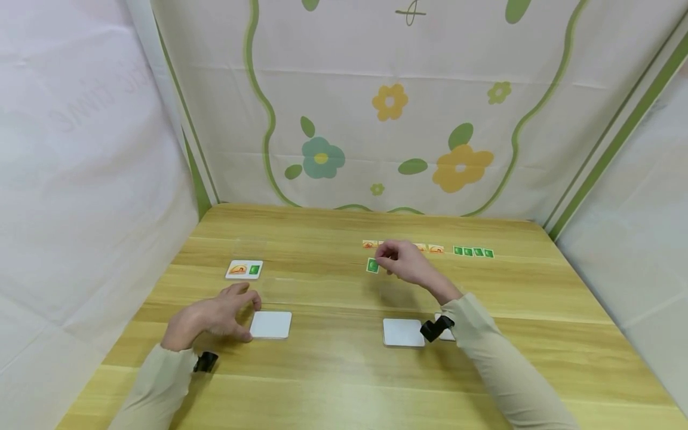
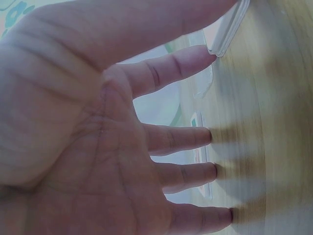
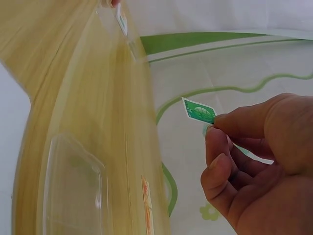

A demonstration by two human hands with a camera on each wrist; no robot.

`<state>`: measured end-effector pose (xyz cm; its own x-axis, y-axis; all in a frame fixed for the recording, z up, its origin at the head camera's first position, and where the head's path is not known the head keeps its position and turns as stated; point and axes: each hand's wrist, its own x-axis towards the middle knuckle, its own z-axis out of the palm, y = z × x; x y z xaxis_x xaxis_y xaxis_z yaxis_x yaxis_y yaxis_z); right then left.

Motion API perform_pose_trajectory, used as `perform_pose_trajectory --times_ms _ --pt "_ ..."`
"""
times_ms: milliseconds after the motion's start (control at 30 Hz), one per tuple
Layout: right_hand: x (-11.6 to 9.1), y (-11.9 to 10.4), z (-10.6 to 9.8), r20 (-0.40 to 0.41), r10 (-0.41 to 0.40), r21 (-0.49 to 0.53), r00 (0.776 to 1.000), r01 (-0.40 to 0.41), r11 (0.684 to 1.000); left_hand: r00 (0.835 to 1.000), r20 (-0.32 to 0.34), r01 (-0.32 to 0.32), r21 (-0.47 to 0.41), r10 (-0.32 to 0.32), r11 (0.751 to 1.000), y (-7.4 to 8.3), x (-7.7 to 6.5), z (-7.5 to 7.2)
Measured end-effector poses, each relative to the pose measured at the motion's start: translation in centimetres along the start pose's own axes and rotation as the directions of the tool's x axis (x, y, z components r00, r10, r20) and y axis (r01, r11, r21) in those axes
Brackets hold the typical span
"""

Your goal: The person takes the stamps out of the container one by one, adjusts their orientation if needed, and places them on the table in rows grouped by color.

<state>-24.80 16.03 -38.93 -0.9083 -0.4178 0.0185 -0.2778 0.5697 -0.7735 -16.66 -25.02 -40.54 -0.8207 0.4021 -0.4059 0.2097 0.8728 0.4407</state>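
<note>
My right hand (image 1: 405, 261) pinches a small green stamp-like piece (image 3: 200, 111) with a white border between thumb and index finger, raised above the table in the right wrist view. Its other fingers curl in below. On the left, my left hand (image 1: 220, 313) spreads its fingers on the wood beside a stack of white cards (image 1: 271, 325). Thumb and index fingertip touch the left edge of that stack. Beyond this hand lies a white card (image 1: 244, 269) bearing an orange piece and a green piece.
Orange pieces (image 1: 436, 249) lie in a row at the back, partly behind my right hand, with several green pieces (image 1: 473, 251) beside them. White cards (image 1: 403, 332) lie near my right forearm. A clear plastic holder (image 3: 73, 186) stands on the table. Fabric walls enclose it.
</note>
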Motion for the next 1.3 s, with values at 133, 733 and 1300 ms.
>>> perform_pose_trajectory --times_ms 133,733,1300 --pt "-0.2 0.5 -0.6 -0.011 0.022 0.000 1.000 -0.022 1.000 1.000 0.000 -0.005 -0.004 0.005 1.000 0.0 0.0 0.0" --pt "-1.2 3.1 -4.1 -0.058 0.077 -0.064 0.995 -0.081 0.995 1.000 -0.008 -0.008 -0.001 0.008 1.000 0.0 -0.1 0.1" --pt "-1.6 4.8 -6.3 -0.105 0.120 -0.078 0.987 -0.129 0.989 0.999 -0.012 -0.031 0.018 0.031 0.999 0.1 -0.3 -0.2"
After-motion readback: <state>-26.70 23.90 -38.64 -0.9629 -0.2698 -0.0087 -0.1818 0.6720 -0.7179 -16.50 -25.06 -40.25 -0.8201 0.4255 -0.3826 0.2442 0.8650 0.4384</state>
